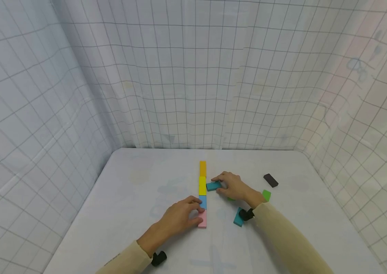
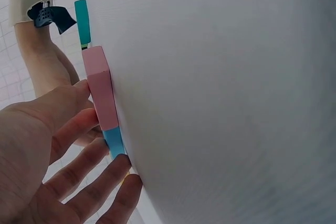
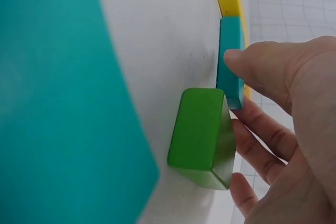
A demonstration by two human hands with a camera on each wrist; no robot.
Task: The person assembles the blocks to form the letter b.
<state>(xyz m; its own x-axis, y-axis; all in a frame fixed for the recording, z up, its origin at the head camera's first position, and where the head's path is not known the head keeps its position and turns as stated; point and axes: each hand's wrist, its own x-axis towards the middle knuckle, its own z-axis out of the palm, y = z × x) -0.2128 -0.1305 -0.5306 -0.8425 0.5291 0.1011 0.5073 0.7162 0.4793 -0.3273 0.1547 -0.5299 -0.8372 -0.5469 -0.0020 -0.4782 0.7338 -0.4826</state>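
Observation:
A straight row of blocks lies on the table: an orange block (image 1: 202,168) at the far end, then a yellow block (image 1: 202,185), a light blue block (image 1: 202,203) and a pink block (image 1: 202,220) nearest me. My left hand (image 1: 179,216) rests along the row, its fairly straight fingers and thumb touching the pink and light blue blocks. With thumb and fingers on opposite sides, my right hand (image 1: 232,185) pinches a teal block (image 1: 213,186). That teal block lies crosswise, its left end right at the yellow block's side. Close below the right hand is a green block (image 3: 197,129).
A second teal block (image 1: 237,218) lies near the right wrist's black camera (image 1: 246,214). Beyond the right forearm are another green block (image 1: 266,195) and a dark block (image 1: 270,180). White gridded curtains (image 1: 193,76) stand at the table's back and sides.

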